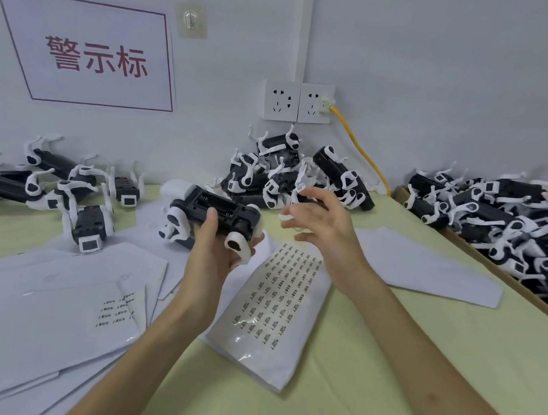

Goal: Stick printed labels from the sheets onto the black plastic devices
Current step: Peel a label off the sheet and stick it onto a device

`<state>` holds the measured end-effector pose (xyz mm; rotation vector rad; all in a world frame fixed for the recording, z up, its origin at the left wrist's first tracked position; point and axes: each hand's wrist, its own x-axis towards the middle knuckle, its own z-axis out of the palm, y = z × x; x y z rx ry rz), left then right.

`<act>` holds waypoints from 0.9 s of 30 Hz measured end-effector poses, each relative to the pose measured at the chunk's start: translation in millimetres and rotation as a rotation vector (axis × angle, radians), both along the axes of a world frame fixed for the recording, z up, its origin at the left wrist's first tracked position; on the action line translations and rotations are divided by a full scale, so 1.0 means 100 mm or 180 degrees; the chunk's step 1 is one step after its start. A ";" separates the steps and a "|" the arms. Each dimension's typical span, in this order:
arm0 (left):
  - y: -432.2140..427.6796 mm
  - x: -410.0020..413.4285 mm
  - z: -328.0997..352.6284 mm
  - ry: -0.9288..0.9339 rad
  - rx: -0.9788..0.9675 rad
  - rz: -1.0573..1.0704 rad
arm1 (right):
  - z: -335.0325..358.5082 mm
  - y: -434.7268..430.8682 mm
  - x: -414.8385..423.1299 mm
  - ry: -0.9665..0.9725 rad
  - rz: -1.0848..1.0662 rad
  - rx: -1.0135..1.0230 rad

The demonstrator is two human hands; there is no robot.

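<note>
Black robot-dog device held belly-up in left hand, fingers wrapped round its body, long axis left-right above the tabletop. Right hand just to its right, fingers loosely spread, gripping nothing clear; white bit by the index tip may be a label, can't tell. Label sheet lies flat below both hands.
</note>
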<state>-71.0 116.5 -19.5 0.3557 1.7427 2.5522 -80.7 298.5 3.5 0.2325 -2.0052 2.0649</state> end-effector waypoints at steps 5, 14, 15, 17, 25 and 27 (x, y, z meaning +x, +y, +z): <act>0.07 0.03 -0.02 0.0246 -0.0105 -0.0475 | -0.14 -0.14 0.04 0.0218 0.0596 0.1012; -0.01 0.05 0.03 0.0414 -0.0485 0.0067 | -0.12 -0.14 0.02 0.0575 0.0238 0.0490; -0.01 0.06 0.04 0.0342 -0.0557 0.0188 | -0.11 -0.13 0.01 0.0613 0.0241 0.0376; -0.01 0.07 0.04 0.0288 -0.0854 0.0385 | -0.09 -0.12 0.01 0.0634 0.0234 0.0176; -0.05 0.08 0.02 0.1061 -0.0956 0.1100 | -0.05 -0.03 -0.03 0.0787 -0.0276 -0.0342; -0.04 0.07 0.03 0.1108 -0.0852 0.1317 | -0.04 0.02 -0.05 0.0762 -0.0342 -0.0448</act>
